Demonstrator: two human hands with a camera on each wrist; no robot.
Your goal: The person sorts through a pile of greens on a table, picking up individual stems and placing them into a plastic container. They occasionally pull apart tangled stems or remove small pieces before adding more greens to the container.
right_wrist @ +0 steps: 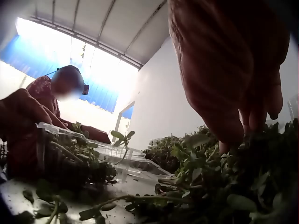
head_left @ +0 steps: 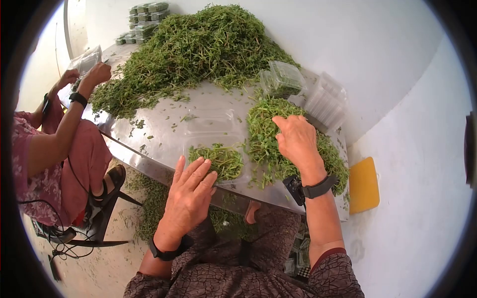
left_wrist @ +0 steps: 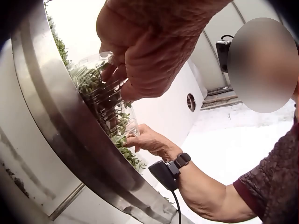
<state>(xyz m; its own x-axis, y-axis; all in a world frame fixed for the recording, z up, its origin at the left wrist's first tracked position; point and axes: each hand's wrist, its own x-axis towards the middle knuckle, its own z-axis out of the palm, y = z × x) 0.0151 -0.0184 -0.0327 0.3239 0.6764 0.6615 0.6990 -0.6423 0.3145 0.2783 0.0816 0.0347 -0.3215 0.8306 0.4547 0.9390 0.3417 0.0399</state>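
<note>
In the head view my left hand [head_left: 188,204] lies at the near left side of a clear plastic clamshell box, its fingers extended over the edge and onto the leafy green stems [head_left: 222,160] inside. The box's lid [head_left: 211,122] is folded back flat on the table. My right hand [head_left: 298,140] reaches down into a smaller heap of greens [head_left: 265,130] to the right of the box. In the right wrist view its thumb and fingers [right_wrist: 274,100] point down into the leaves, spread apart, with the tips partly hidden.
A large mound of greens [head_left: 213,44] covers the back of the metal table [head_left: 166,121]. Stacked empty clamshells [head_left: 326,102] stand at the right, filled boxes [head_left: 144,22] at the back left. Another person [head_left: 62,144] sits at the left. A yellow board [head_left: 364,185] is beside the wall.
</note>
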